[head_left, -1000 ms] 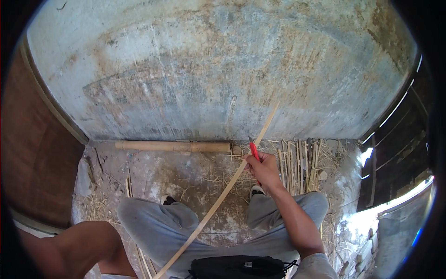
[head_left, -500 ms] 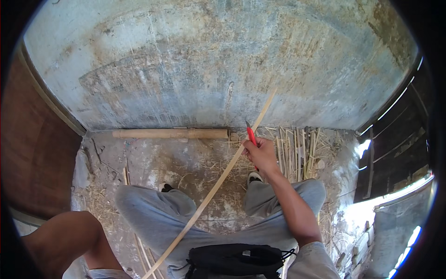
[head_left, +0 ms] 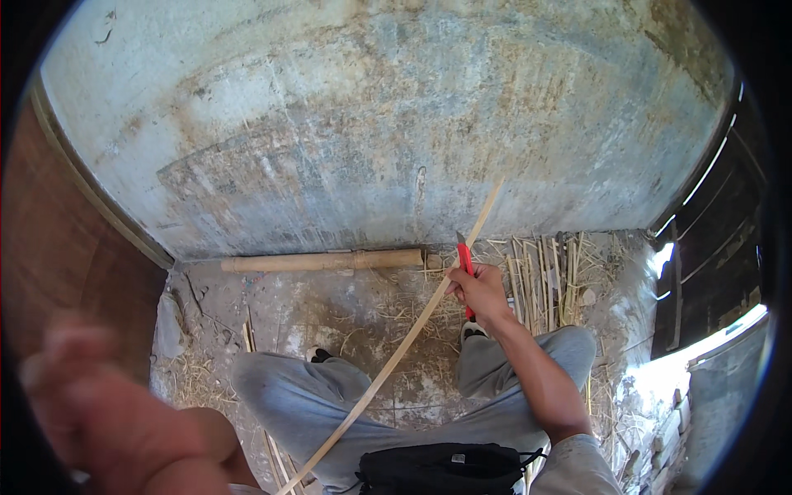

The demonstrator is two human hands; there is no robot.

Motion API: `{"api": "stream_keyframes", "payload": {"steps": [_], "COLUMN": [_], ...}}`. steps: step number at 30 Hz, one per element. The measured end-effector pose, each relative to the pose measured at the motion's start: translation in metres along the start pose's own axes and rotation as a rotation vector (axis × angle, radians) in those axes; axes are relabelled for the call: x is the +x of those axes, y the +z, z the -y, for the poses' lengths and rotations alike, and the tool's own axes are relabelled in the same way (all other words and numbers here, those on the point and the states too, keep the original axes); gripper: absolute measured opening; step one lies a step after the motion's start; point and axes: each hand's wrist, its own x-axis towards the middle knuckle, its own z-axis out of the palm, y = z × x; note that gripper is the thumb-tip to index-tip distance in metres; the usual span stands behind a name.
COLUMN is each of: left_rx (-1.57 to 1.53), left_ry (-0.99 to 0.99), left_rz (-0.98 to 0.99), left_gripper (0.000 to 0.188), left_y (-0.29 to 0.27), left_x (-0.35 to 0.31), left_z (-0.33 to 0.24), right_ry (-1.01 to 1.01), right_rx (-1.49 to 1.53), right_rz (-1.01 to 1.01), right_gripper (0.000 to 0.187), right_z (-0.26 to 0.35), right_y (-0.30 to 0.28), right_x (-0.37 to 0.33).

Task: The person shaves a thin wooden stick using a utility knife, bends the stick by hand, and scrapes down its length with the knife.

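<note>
Straw [head_left: 202, 375] litters the floor [head_left: 285, 318] below a stained wall [head_left: 330, 132]. Right fingers [head_left: 456, 282] hold red knife [head_left: 466, 257] and pale strip [head_left: 388, 368]; blurred left fingers [head_left: 74, 346], cannot tell.

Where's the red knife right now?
In the head view, right of centre: the red knife is in the right hand, beside the long pale strip.

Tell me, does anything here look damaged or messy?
Yes. The wall ahead is blotchy and worn. Pale scraps lie strewn across the floor, making it look littered. On the right, the dark panel has bright gaps, perhaps broken or ill-fitting.
</note>
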Motion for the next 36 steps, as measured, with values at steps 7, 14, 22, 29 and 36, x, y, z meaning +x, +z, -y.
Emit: {"api": "stream_keyframes", "payload": {"steps": [7,14,22,29,36], "left_rx": [-0.257,-0.652,-0.911,-0.978,-0.962], "left_ry": [-0.989,-1.462,-2.094,-2.215,-2.223], "left_rz": [0.96,1.001,0.677,0.625,0.6], "left_gripper": [0.062,0.035,0.021,0.049,0.047], "left_y": [0.098,0.147,0.162,0.16,0.158], "left_x": [-0.166,-0.253,-0.226,-0.235,-0.241], "left_z": [-0.025,-0.037,-0.021,-0.02,-0.027], "right_ry": [0.029,-0.075,-0.256,-0.31,-0.243], "right_rx": [0.033,-0.187,-0.731,-0.748,-0.742], "right_rz": [-0.003,0.059,0.089,0.162,0.166], "right_gripper": [0.016,0.027,0.044,0.038,0.037], "right_z": [-0.011,-0.023,0.008,0.008,0.013], "right_y": [-0.001,0.005,0.008,0.005,0.007], "right_x": [0.004,0.006,-0.023,-0.032,-0.035]}}
